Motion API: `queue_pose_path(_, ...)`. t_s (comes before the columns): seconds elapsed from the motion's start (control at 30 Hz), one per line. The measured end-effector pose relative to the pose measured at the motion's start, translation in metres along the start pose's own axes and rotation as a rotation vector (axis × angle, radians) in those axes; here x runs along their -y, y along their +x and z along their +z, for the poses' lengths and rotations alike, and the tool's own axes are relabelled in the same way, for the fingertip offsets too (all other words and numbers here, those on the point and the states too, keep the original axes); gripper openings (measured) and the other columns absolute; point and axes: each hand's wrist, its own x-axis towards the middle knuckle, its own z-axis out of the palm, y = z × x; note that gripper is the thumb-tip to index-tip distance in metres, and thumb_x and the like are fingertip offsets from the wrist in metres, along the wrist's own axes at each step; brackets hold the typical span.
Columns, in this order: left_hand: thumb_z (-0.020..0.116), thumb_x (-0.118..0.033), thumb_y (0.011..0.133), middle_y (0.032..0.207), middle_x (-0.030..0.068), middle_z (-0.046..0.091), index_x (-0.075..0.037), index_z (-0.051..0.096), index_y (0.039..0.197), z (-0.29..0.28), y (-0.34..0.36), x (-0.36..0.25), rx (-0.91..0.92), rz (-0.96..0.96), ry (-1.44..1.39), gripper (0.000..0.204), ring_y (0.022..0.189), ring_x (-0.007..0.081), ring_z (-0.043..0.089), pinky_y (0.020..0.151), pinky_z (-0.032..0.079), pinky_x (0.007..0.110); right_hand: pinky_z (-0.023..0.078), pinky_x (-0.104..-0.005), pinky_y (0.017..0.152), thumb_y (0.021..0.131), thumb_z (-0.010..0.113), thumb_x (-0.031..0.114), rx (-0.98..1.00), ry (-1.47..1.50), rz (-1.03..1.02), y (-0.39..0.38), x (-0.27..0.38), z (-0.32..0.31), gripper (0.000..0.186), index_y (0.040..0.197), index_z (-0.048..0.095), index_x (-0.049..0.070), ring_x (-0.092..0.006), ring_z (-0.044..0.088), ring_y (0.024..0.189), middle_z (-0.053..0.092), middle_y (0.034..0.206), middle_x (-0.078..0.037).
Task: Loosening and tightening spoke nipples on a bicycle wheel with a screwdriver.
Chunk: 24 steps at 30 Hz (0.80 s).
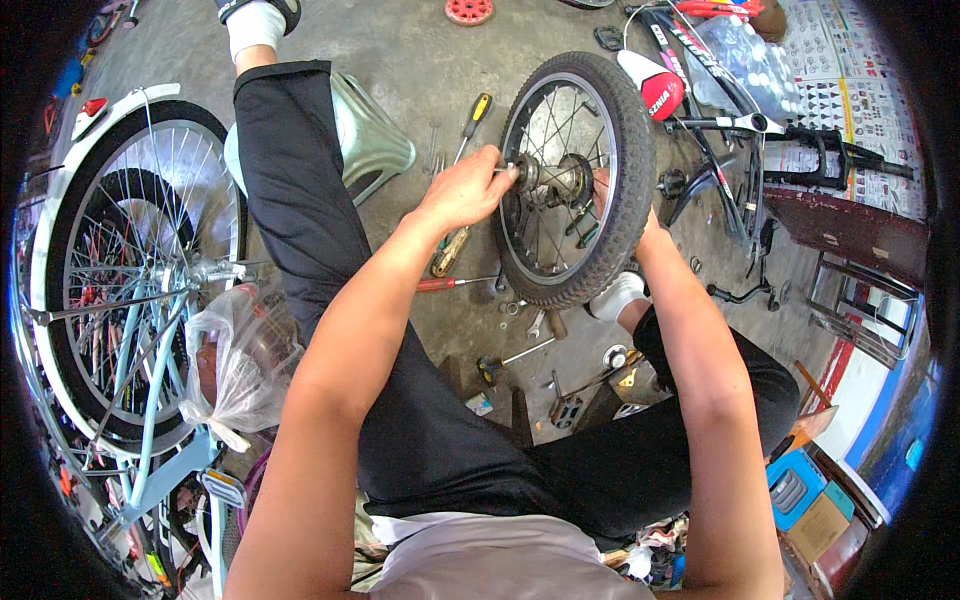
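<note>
A small bicycle wheel with a knobby black tyre (627, 150) is held upright between my legs, its hub and sprocket (530, 174) facing left. My left hand (463, 190) is closed at the hub's left side, thumb and fingers pinched on a small metal part on the axle. My right hand (646, 232) reaches behind the tyre to the hub's other side; its fingertips show through the spokes, and what they grip is hidden. A yellow-and-black screwdriver (475, 115), a red-handled tool (437, 284) and several wrenches (536, 322) lie on the floor around the wheel.
A light-blue bicycle (170, 332) with a plastic bag (240, 365) stands at left. A pale green stool (375, 135) is beside my outstretched left leg. Bicycle frames (730, 175), bottled packs (745, 65) and a wooden board (850, 228) are at right, with boxes (815, 515) lower right.
</note>
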Motion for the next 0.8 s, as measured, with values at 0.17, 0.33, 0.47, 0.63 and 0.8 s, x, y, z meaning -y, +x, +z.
queue_pose_path(0.17, 0.056, -0.033, 0.105, 0.115, 0.0208, 0.064, -0.004, 0.054, 0.113, 0.002, -0.003, -0.004, -0.093, 0.102, 0.115, 0.030, 0.107, 0.0460, 0.064, 0.087, 0.051, 0.055, 0.055, -0.0341, 0.081, 0.100, 0.067, 0.011, 0.049, -0.337, 0.095, 0.002, 0.000, -0.010, 0.030, 0.129, 0.061, 0.005, -0.0168, 0.066, 0.099, 0.068, 0.113, -0.006)
queue_pose_path(0.33, 0.056, -0.030, 0.104, 0.114, 0.0203, 0.065, -0.005, 0.054, 0.110, -0.002, -0.008, -0.003, -0.133, 0.066, 0.124, 0.025, 0.107, 0.0455, 0.063, 0.086, 0.050, 0.056, 0.051, -0.0422, 0.093, 0.088, 0.068, 0.021, 0.145, -0.728, -0.184, 0.005, 0.034, 0.003, 0.031, 0.116, 0.071, 0.009, -0.0310, 0.066, 0.105, 0.072, 0.113, -0.015)
queue_pose_path(0.47, 0.054, -0.033, 0.104, 0.105, 0.0219, 0.066, -0.005, 0.055, 0.108, 0.001, -0.005, 0.006, -0.156, -0.004, 0.088, 0.028, 0.105, 0.0462, 0.062, 0.084, 0.048, 0.057, 0.049, -0.0456, 0.089, 0.079, 0.066, 0.015, 0.030, -1.000, -0.328, -0.002, 0.059, 0.021, 0.020, 0.095, 0.072, 0.005, -0.0352, 0.066, 0.097, 0.070, 0.095, -0.016)
queue_pose_path(0.63, 0.055, -0.037, 0.102, 0.086, 0.0215, 0.067, -0.002, 0.059, 0.090, 0.007, 0.009, 0.003, -0.117, -0.284, -0.250, 0.037, 0.095, 0.0437, 0.066, 0.082, 0.049, 0.053, 0.049, -0.0438, 0.089, 0.076, 0.067, 0.012, 0.048, -1.237, -0.617, 0.001, 0.052, 0.014, 0.008, 0.077, 0.067, 0.005, -0.0332, 0.067, 0.093, 0.068, 0.088, -0.016)
queue_pose_path(0.8, 0.053, -0.046, 0.103, 0.092, 0.0243, 0.072, 0.002, 0.065, 0.098, -0.002, 0.013, 0.032, 0.069, -0.558, -0.625, 0.050, 0.085, 0.0399, 0.069, 0.079, 0.052, 0.048, 0.048, -0.0417, 0.087, 0.083, 0.062, 0.008, 0.138, -1.371, -0.507, -0.006, 0.105, 0.045, 0.007, 0.088, 0.067, 0.007, -0.0297, 0.069, 0.087, 0.068, 0.084, -0.009)
